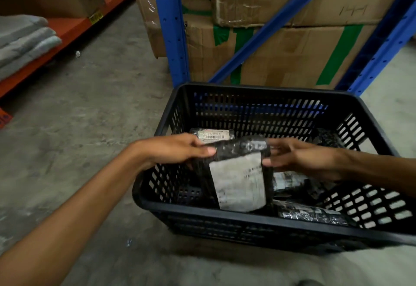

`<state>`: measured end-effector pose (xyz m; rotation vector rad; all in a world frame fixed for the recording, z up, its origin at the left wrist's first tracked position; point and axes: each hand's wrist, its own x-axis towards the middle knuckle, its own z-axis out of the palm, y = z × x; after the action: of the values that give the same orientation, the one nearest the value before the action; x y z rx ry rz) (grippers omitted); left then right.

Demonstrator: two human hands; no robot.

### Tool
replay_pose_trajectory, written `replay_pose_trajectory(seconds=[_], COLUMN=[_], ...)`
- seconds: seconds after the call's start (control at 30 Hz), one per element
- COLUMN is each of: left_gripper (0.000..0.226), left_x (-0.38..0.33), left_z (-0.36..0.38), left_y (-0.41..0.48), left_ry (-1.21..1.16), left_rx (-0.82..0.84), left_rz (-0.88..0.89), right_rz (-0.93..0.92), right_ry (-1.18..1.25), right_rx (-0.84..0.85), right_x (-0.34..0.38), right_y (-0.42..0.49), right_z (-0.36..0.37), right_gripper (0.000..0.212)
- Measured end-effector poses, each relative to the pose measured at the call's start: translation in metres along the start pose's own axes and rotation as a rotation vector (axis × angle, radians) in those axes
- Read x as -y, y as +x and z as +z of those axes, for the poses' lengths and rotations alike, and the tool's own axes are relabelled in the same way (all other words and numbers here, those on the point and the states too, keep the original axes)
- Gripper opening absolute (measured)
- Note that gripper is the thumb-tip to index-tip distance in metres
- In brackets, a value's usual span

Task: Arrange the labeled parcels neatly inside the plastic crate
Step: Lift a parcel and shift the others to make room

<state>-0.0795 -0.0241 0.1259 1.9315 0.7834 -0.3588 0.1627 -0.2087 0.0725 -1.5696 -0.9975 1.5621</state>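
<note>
A black slotted plastic crate (225,215) stands on the concrete floor. Above its left half I hold a black-wrapped parcel (238,180) with a large white label facing up. My left hand (177,150) grips its left edge and my right hand (301,158) grips its right edge. Behind it, by the far wall of the crate, lies another black parcel with a barcode label (213,134). More black-wrapped parcels lie in the right half: one under my right hand (290,183), one at the near right (313,215).
Blue rack uprights (173,29) and a diagonal brace stand just behind the crate, with taped cardboard boxes (281,54) stacked inside. An orange shelf (67,31) with folded grey fabric (24,38) runs along the left. Bare concrete floor (90,117) lies between them.
</note>
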Motion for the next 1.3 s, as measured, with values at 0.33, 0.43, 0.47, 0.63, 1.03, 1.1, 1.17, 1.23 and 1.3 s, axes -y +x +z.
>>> replay_pose_trajectory(seconds=[0.33, 0.43, 0.47, 0.63, 1.03, 1.1, 1.17, 1.23, 1.3], left_gripper=[0.043, 0.05, 0.052, 0.05, 0.073, 0.072, 0.07, 0.076, 0.081], left_x=[0.007, 0.014, 0.015, 0.016, 0.022, 0.02, 0.014, -0.001, -0.025], left_z=[0.052, 0.056, 0.055, 0.027, 0.02, 0.02, 0.022, 0.031, 0.042], left_y=[0.034, 0.042, 0.045, 0.064, 0.125, 0.122, 0.115, 0.107, 0.104], left_ry=[-0.489, -0.382, -0.377, -0.436, 0.133, 0.165, 0.241, 0.421, 0.519], left_rx=[-0.307, -0.342, -0.373, -0.574, -0.615, -0.614, -0.664, -0.733, -0.741], left_rz=[-0.072, -0.165, -0.19, -0.157, -0.293, -0.29, -0.248, -0.147, 0.011], right_rz=[0.174, 0.214, 0.207, 0.112, 0.11, 0.111, 0.1, 0.118, 0.119], right_ry=[0.304, 0.282, 0.268, 0.203, 0.051, 0.016, -0.13, -0.406, -0.725], right_rx=[-0.465, -0.504, -0.503, -0.481, -0.426, -0.391, -0.398, -0.451, -0.474], right_x=[-0.008, -0.01, -0.008, 0.015, 0.004, 0.003, 0.003, 0.004, 0.002], right_y=[0.025, 0.035, 0.038, 0.065, 0.137, 0.134, 0.125, 0.106, 0.079], right_z=[0.008, 0.023, 0.026, 0.031, 0.037, 0.03, 0.018, 0.0, -0.022], right_gripper=[0.026, 0.027, 0.026, 0.021, 0.1, 0.089, 0.072, 0.073, 0.077])
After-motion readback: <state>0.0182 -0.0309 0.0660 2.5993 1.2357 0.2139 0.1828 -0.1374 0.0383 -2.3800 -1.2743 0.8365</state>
